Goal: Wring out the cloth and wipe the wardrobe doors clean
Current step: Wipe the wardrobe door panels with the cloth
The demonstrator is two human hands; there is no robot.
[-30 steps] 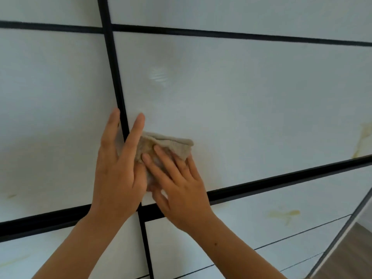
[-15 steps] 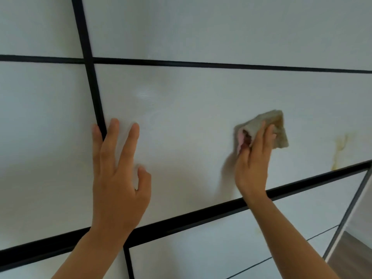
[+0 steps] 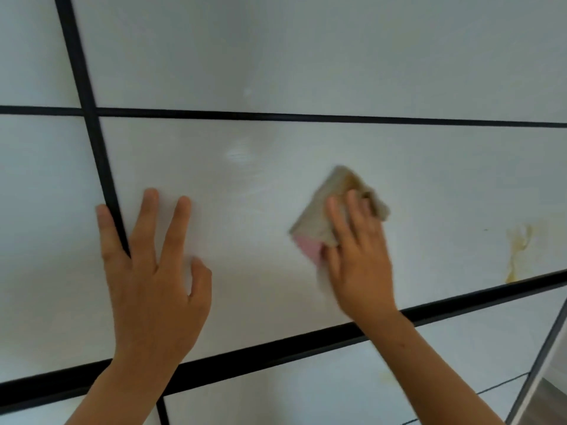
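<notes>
The white wardrobe door point(image 3: 276, 167) fills the view, split by black frame strips point(image 3: 306, 118). My right hand point(image 3: 359, 256) presses a folded beige cloth point(image 3: 322, 210) with a pink corner flat against the middle panel. The cloth looks blurred from motion. My left hand point(image 3: 153, 271) lies flat on the same panel with its fingers spread; its outer finger crosses the vertical black strip point(image 3: 101, 167). It holds nothing.
A yellowish-brown stain point(image 3: 518, 253) marks the panel to the right of the cloth, just above the lower black strip. A fainter yellow mark point(image 3: 383, 375) shows on the panel below. The door's right edge and a strip of floor point(image 3: 555, 394) show at the bottom right.
A second ago both hands held the cloth at the vertical strip. My right hand swept the cloth far right, then slightly back left. My left hand stays flat on the panel.
</notes>
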